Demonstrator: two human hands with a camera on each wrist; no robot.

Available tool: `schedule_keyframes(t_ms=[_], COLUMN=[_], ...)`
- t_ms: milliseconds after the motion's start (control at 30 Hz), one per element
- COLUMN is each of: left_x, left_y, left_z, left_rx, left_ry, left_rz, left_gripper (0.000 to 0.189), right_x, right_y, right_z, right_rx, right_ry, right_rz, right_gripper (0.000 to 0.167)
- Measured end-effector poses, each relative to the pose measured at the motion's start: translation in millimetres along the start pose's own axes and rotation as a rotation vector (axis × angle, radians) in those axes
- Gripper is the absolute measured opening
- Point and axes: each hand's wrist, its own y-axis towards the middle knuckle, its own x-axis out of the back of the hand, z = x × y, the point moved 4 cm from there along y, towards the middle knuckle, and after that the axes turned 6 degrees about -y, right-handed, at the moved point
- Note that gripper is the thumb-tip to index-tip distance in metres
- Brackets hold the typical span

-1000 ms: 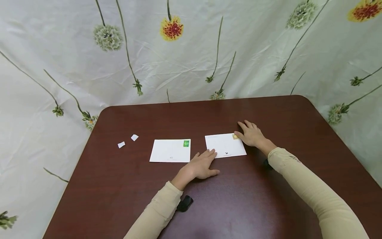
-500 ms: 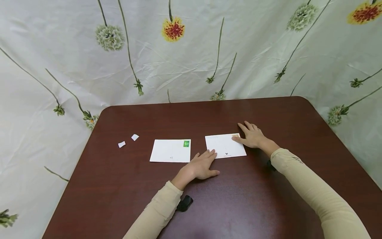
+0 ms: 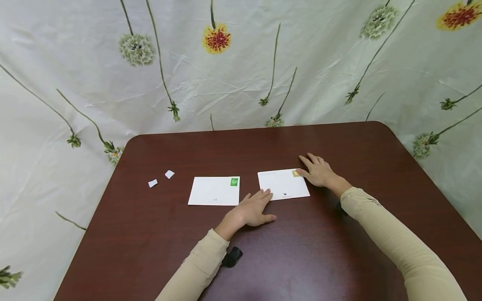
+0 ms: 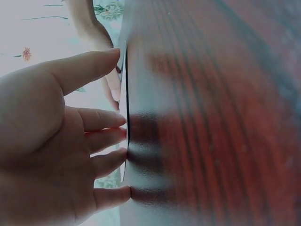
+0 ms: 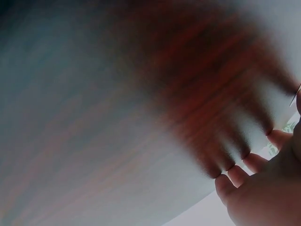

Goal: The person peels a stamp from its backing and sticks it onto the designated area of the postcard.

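Two white envelopes lie flat on the dark table. The right envelope [image 3: 282,184] bears a golden stamp [image 3: 296,173] at its upper right corner and a small dark print near the lower edge. My left hand [image 3: 254,210], fingers straight, rests its fingertips on that envelope's lower left corner. My right hand [image 3: 319,172] lies spread at the opposite upper corner, its thumb at the stamp and its other fingers on the table beyond. Left of both hands is the other envelope [image 3: 212,191], with a green stamp [image 3: 234,182]. In the left wrist view the envelope [image 4: 125,94] shows edge-on at my fingertips.
Two small white paper pieces, a nearer one [image 3: 152,183] and a farther one [image 3: 169,174], lie on the table's left side. A flower-printed curtain [image 3: 233,75] hangs behind the glossy reddish-brown table [image 3: 124,251].
My right thumb slid left over the golden stamp, hiding most of it, then drew back a little to the right, so more of the stamp shows. My left hand stays put.
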Motion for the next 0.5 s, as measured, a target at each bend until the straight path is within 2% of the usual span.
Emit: schedule_keyframes(t_ms=[233, 500], left_x=[3.3, 3.4], left_y=[-1.8, -1.6], left_z=[-1.2, -4.0], left_rx=[0.024, 0.03], left_ry=[-0.013, -0.005], left_rz=[-0.033, -0.028], left_gripper=[0.07, 0.069], right_x=[1.4, 1.6], right_y=[1.8, 2.6], right_z=[3.8, 6.2], right_rx=[-0.007, -0.048], right_ry=[-0.005, -0.008], right_rz=[-0.028, -0.045], right_gripper=[0.063, 0.066])
